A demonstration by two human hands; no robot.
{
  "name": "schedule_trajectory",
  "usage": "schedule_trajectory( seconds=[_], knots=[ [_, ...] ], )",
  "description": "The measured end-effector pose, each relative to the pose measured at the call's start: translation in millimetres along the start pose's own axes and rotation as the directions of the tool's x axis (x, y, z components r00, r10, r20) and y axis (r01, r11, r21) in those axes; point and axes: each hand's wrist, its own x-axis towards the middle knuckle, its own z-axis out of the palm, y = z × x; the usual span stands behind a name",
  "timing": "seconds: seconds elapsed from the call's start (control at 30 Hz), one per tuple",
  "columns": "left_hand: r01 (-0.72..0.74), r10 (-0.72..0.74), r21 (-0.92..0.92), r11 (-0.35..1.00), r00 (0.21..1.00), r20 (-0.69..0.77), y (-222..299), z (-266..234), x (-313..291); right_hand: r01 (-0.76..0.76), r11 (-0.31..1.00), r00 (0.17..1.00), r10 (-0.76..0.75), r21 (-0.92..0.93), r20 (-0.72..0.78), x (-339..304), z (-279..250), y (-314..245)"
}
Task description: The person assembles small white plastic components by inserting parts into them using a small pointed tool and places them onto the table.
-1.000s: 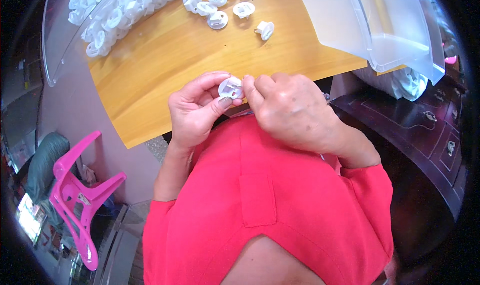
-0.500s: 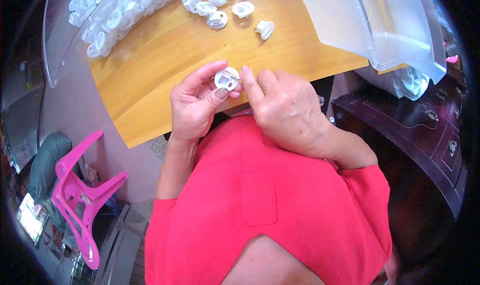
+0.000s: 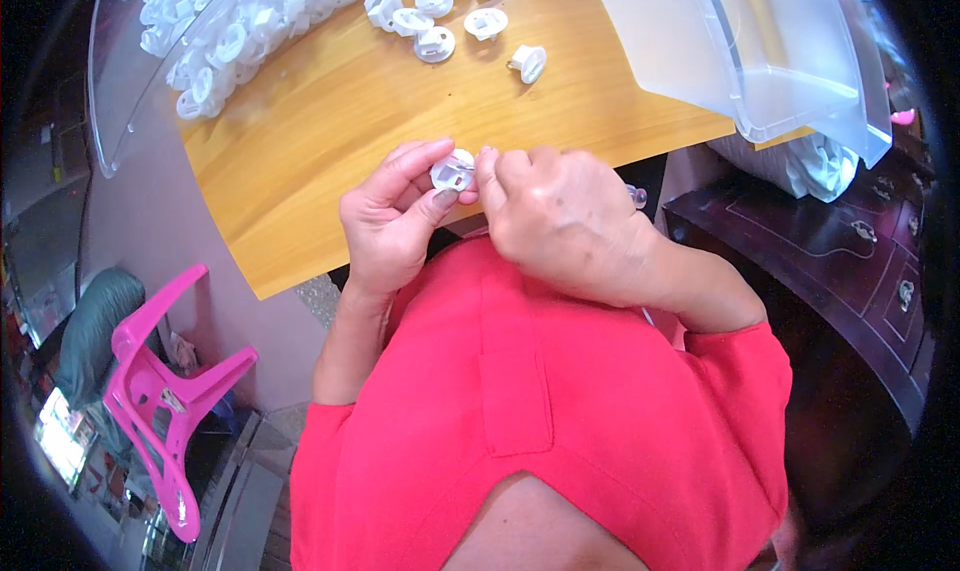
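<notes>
A small white plastic piece (image 3: 450, 171) with a round flange and a boxy middle is pinched in the fingers of my left hand (image 3: 385, 221), above the table's near edge. My right hand (image 3: 570, 221) is closed around a slim screwdriver-like tool, its clear handle end (image 3: 638, 197) poking out behind the hand. Thumb and forefinger of that hand meet the right side of the piece, covering most of the tool's tip. Similar pieces lie loose beyond my hands, the nearest one (image 3: 530, 64) on its side.
The wooden table (image 3: 330, 161) carries a heap of white pieces (image 3: 235, 46) at the far left, beside a curved clear plastic wall (image 3: 120, 121). A translucent bin (image 3: 690, 51) stands far right. There is a pink plastic chair (image 3: 165, 381) at left and dark furniture (image 3: 800, 226) at right.
My right hand has moved slightly left and its fingertips now touch the piece, hiding the metal tip seen before. The piece has turned a little in my left fingers.
</notes>
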Motion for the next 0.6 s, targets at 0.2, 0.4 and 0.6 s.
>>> schedule_trajectory(
  seconds=[0.2,0.4,0.6],
  knots=[
    [0.055,-0.052,-0.040,0.998,0.997,0.064,-2.5,-6.0,1.8,-0.103,0.962,0.991,0.078,0.252,0.105,-0.3,3.9,11.0],
    [0.107,-0.111,-0.195,0.975,0.994,-0.009,1.2,-0.2,6.0,-0.243,0.756,0.949,0.316,0.608,-0.015,-6.1,17.1,8.6],
    [0.065,-0.077,-0.179,0.982,0.995,-0.060,0.6,3.1,6.7,-0.258,0.686,0.919,0.392,0.680,-0.048,-7.8,23.1,-1.3]
  ],
)
